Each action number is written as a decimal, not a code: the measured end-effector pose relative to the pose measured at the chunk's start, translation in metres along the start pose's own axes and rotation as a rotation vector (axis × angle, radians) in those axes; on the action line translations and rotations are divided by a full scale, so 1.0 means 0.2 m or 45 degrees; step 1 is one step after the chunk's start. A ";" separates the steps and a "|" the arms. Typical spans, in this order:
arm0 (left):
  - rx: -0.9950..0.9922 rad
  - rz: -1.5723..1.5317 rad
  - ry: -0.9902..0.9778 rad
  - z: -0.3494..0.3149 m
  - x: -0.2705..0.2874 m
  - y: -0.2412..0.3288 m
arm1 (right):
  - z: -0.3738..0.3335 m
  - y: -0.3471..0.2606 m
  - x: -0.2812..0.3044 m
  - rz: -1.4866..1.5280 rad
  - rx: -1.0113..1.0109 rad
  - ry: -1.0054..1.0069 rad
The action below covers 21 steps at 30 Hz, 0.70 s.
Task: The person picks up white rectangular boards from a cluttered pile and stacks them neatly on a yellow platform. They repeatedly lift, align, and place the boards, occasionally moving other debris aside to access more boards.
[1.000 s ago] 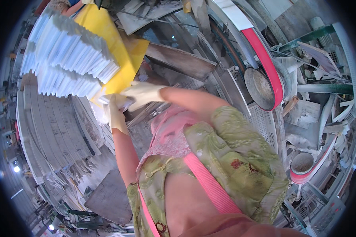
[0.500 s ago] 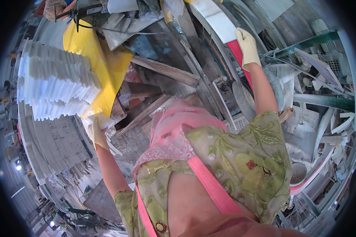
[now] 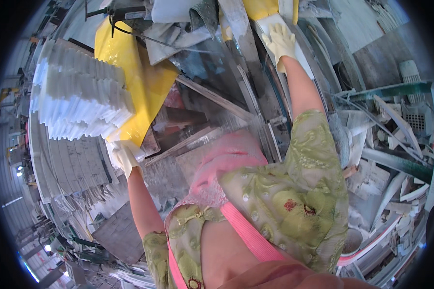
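Note:
My right hand [image 3: 278,44], in a cream glove, lies flat with fingers spread on a long white slab [image 3: 301,59]. This slab rests on a narrow track running away from me, a yellow sheet [image 3: 261,7] at its far end. Over on the left, my left hand [image 3: 123,158], also gloved, is closed at the edge of a small white piece [image 3: 131,147] below a hanging yellow sheet [image 3: 141,108]. Some of its fingers are hidden. Close to that hand rises a tall stack of thin white slabs [image 3: 79,91].
Wooden boards [image 3: 214,96] and stone offcuts lie between my arms. A thin dark cable [image 3: 164,42] crosses above them. To the right are a green beam [image 3: 395,164], plastic baskets [image 3: 413,121] and piled scraps. Stacked grey slabs [image 3: 74,166] stand beneath the white stack.
My right hand has gone from a closed grip beside the slab's near end to lying spread on it, farther forward. White slab now reaches nearer me; the red strip no longer shows.

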<state>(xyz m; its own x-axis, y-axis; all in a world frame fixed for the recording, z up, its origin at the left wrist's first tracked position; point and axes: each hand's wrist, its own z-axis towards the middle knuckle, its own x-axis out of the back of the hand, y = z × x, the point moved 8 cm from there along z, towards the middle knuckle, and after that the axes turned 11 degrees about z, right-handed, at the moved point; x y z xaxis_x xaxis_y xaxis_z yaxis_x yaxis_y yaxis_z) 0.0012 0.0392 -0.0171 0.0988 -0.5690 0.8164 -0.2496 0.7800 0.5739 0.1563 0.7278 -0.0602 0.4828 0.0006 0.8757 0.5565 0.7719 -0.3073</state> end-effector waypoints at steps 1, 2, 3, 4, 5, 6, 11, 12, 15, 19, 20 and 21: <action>-0.016 -0.077 0.015 0.00 0.00 0.00 | 0.00 0.00 -0.02 -0.037 -0.027 -0.017; 0.046 -0.163 0.027 0.01 -0.01 -0.02 | 0.00 -0.01 -0.03 -0.037 -0.031 -0.001; 0.045 -0.347 0.009 0.01 -0.02 -0.02 | 0.00 0.00 -0.04 -0.032 -0.058 -0.022; 0.058 -0.256 0.036 0.02 -0.02 -0.03 | -0.01 0.00 -0.05 -0.064 -0.069 -0.031; 0.085 -0.130 0.046 0.02 -0.02 -0.04 | -0.02 0.02 -0.07 -0.083 -0.095 -0.117; 0.107 -0.221 0.001 0.02 -0.04 -0.04 | -0.03 0.03 -0.07 -0.082 -0.091 -0.126; 0.168 -0.340 -0.091 0.00 -0.06 -0.06 | -0.13 0.06 -0.03 -0.115 -0.050 -0.297; 0.201 -0.272 -0.013 -0.01 -0.02 -0.07 | -0.16 0.05 0.00 -0.089 -0.006 -0.257; 0.112 -0.078 0.109 0.00 0.00 -0.05 | -0.21 0.10 -0.02 -0.268 -0.023 -0.336; 0.027 -0.092 0.177 0.05 0.01 -0.04 | -0.25 0.19 -0.07 -0.228 -0.052 -0.441; -0.037 -0.103 0.139 0.06 0.01 -0.03 | -0.25 0.18 -0.06 -0.119 0.053 -0.459; 0.013 -0.120 0.108 0.08 -0.01 -0.04 | -0.26 0.19 -0.04 0.018 0.126 -0.517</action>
<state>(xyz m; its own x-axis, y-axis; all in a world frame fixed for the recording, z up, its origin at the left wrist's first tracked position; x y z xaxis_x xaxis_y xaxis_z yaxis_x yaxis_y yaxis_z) -0.0114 0.0292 -0.0248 0.2029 -0.6152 0.7618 -0.2448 0.7214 0.6478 0.2090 0.7239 -0.0981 0.1732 0.2469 0.9534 0.4745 0.8274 -0.3005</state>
